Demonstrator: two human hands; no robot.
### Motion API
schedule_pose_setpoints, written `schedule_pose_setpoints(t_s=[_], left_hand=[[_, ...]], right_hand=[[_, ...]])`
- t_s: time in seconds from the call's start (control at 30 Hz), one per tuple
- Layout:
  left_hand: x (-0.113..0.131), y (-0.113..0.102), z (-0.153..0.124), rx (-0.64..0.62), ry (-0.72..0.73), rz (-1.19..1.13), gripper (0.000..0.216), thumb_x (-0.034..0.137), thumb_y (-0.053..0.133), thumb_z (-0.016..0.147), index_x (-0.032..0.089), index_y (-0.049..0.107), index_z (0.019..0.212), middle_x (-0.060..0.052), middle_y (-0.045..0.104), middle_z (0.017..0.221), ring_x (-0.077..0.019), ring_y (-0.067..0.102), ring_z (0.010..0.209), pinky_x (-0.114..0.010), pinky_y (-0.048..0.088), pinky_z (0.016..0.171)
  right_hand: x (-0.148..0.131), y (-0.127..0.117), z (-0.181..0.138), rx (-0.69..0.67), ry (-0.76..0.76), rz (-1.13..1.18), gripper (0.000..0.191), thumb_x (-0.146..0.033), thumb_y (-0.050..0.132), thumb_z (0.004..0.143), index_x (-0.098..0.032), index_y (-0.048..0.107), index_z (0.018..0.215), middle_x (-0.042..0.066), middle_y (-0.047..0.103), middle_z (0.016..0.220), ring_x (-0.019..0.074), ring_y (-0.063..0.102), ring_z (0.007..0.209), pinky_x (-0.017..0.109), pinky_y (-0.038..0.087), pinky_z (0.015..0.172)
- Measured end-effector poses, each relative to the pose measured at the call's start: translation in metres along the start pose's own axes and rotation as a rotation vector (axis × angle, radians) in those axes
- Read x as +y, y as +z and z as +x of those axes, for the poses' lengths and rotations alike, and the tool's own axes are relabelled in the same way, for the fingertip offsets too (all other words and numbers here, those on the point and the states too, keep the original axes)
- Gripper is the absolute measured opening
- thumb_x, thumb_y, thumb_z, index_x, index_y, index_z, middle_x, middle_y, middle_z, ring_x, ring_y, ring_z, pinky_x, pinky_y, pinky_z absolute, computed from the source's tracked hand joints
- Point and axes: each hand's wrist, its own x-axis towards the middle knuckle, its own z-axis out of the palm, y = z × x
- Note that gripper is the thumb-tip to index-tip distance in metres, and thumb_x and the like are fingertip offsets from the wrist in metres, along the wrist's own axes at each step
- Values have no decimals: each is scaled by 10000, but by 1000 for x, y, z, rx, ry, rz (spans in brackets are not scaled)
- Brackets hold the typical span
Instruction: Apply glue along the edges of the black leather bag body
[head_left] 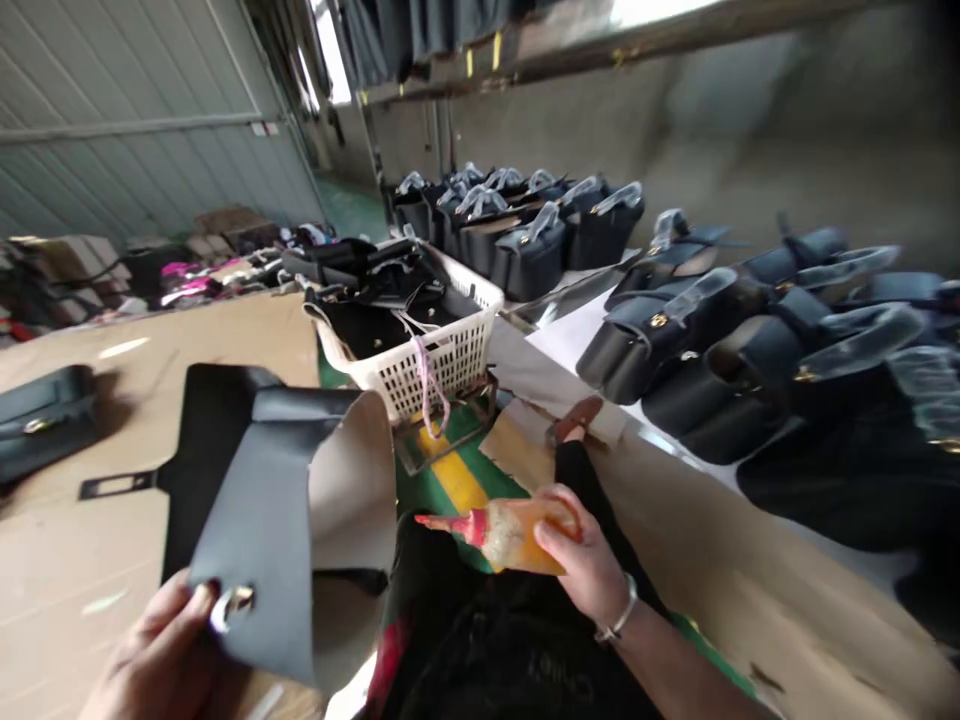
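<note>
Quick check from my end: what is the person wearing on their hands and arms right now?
Both hands are bare, no gloves. The right hand has a thin silver-coloured bangle around the wrist, and the forearm behind it is uncovered, with no sleeve in view. The left hand shows dark polish on a fingernail; its wrist lies out of the frame, so any sleeve or jewellery there cannot be seen.

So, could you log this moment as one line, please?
left hand: holds leather panel | right hand: holds glue bottle | basket beyond
</note>
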Motion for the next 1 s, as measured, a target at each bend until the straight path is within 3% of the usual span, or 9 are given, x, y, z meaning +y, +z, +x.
schedule_pose_setpoints(t_s=[0.1, 0.17, 0.23, 0.4, 0.5, 0.6, 0.73, 0.9, 1.0], left_hand=[[30, -13, -43, 4, -28, -354, 447, 705, 731, 645, 348, 661, 905, 75, 620, 682, -238, 615, 609, -336, 509, 470], [54, -7, -53, -23, -31, -530, 466, 559, 935, 510, 313, 677, 808, 52, 612, 662, -175, 566, 562, -255, 524, 461], [70, 0, -59, -26, -37, -614, 496, 516, 1004, 442, 301, 701, 770, 30, 627, 669, -130, 556, 567, -176, 532, 494], [83, 6, -68, -12, -6, -631, 521, 570, 1004, 426, 289, 719, 760, 33, 666, 706, -102, 581, 610, -127, 544, 570], [83, 5, -69, 3, -22, -657, 546, 504, 1030, 379, 257, 713, 749, 21, 664, 688, -114, 590, 600, -150, 557, 562], [79, 3, -66, -9, -38, -690, 554, 436, 1045, 341, 242, 710, 738, 12, 644, 665, -122, 578, 580, -162, 553, 520], [72, 0, -63, -21, -60, -664, 514, 496, 1024, 411, 283, 720, 767, 14, 649, 693, -123, 565, 590, -158, 551, 527], [76, 2, -66, -25, -46, -673, 500, 493, 1025, 410, 296, 729, 762, -16, 655, 706, -152, 555, 594, -194, 557, 506], [83, 5, -68, -15, -53, -686, 522, 481, 1034, 368, 266, 719, 725, -9, 649, 680, -142, 573, 593, -189, 563, 530]], right_hand=[[-5, -8, -20, -179, -277, -302, 200, -334, 811, 712, -209, 676, 791, 34, 627, 770, 189, 589, 735, 289, 496, 651], [-6, -6, -28, -293, -440, -373, 136, -296, 749, 790, -210, 646, 777, 29, 601, 746, 183, 583, 708, 285, 495, 629], [-5, -1, -32, -349, -561, -414, 115, -275, 706, 839, -213, 621, 795, 18, 580, 729, 174, 576, 682, 278, 493, 609], [4, 7, -26, -327, -672, -495, 137, -246, 675, 871, -224, 560, 800, -2, 556, 730, 154, 566, 693, 253, 493, 628], [9, 8, -25, -329, -684, -517, 150, -245, 667, 876, -226, 544, 792, -14, 539, 714, 141, 552, 665, 241, 481, 611], [12, 7, -29, -389, -687, -515, 155, -258, 667, 878, -224, 544, 790, -15, 542, 707, 135, 545, 638, 242, 470, 583], [14, 5, -35, -444, -663, -522, 157, -258, 660, 883, -221, 546, 783, -2, 560, 715, 144, 565, 647, 255, 490, 586], [10, 4, -34, -404, -788, -578, 133, -177, 653, 863, -218, 550, 789, 13, 568, 745, 152, 584, 664, 270, 518, 587], [5, 5, -38, -454, -842, -575, 113, -151, 666, 846, -218, 576, 829, 16, 576, 742, 156, 581, 651, 277, 518, 561]])
